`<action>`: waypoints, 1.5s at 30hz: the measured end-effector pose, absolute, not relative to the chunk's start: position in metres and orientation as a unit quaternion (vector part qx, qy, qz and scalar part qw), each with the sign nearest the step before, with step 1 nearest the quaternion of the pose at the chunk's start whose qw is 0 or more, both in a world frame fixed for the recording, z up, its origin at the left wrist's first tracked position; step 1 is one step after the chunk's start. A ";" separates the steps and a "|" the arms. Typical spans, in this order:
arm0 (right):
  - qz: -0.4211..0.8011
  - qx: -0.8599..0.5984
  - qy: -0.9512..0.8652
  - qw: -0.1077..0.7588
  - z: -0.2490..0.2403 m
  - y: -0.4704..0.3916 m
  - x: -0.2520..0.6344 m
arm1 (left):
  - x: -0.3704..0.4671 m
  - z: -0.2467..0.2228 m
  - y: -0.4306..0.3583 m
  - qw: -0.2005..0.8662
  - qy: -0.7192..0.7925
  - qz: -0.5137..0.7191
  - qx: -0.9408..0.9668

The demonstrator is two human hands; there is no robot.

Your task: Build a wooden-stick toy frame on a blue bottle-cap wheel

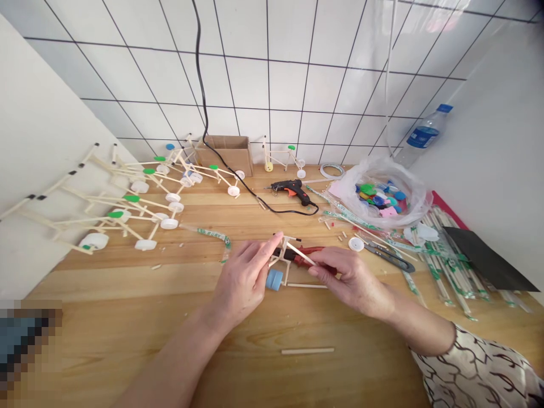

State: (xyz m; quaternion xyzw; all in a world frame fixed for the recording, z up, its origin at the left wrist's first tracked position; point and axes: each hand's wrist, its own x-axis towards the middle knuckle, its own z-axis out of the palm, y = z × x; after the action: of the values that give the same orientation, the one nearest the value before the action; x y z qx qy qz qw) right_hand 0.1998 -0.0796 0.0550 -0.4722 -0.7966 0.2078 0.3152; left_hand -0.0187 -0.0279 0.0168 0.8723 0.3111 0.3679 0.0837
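Note:
My left hand [241, 277] is closed on the near side of a small wooden stick frame [285, 262], its index fingertip against the top. Between thumb and fingers, my right hand [351, 277] pinches a thin wooden stick [301, 253] that slants up to the frame; whether its end touches cannot be made out. A blue bottle cap [275, 280] sits at the frame's lower left. Red-handled pliers [302, 259] lie behind and under the frame, partly hidden. Another stick [306, 286] runs right from the frame's base toward my right hand. One loose stick [307, 351] lies nearer me.
Several stick bicycle models [127, 212] with white cap wheels stand at left. A black glue gun [291, 190] with its cord lies behind my hands. At right are a bag of bottle caps [382, 198], a utility knife [389, 256], wrapped sticks [457, 266] and a water bottle [425, 136].

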 end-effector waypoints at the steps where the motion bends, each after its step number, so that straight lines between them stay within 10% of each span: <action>1: 0.206 -0.472 -0.797 0.316 0.055 -0.080 0.200 | -0.019 0.017 -0.028 0.085 0.312 0.367 0.872; 45: 0.194 -0.483 -0.794 0.315 0.057 -0.079 0.200 | -0.020 0.020 -0.028 0.079 0.316 0.380 0.866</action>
State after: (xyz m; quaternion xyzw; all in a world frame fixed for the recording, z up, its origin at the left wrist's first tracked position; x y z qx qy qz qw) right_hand 0.2000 -0.0791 0.0568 -0.4825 -0.7939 0.1939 0.3153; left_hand -0.0198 -0.0284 0.0204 0.8659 0.3156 0.3801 0.0786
